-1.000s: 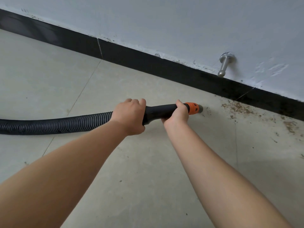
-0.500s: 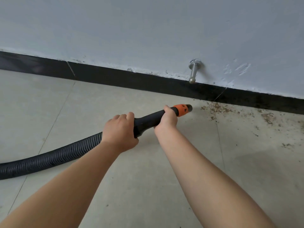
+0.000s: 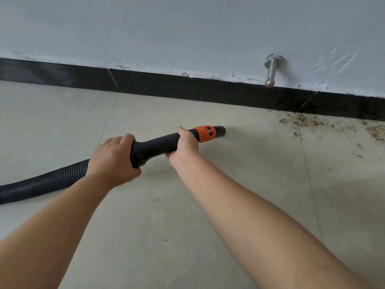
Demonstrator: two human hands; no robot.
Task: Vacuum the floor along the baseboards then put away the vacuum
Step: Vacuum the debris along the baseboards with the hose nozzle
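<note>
Black ribbed hose [image 3: 43, 181] lying on the pale tiled floor [image 3: 145, 236], coming in from the left. Left hand [image 3: 113, 158] wrapped round the thick black handle [image 3: 154, 146] where hose meets handle. Right hand [image 3: 186, 143] gripping further along, just behind the orange ring [image 3: 205, 133] — open nozzle tip [image 3: 220, 130] low over the floor, pointing right. Brown crumbs of dirt [image 3: 302, 122] further right, beside the black baseboard [image 3: 187, 88]. Metal door stopper [image 3: 270, 73] on the white wall [image 3: 187, 28] above.
</note>
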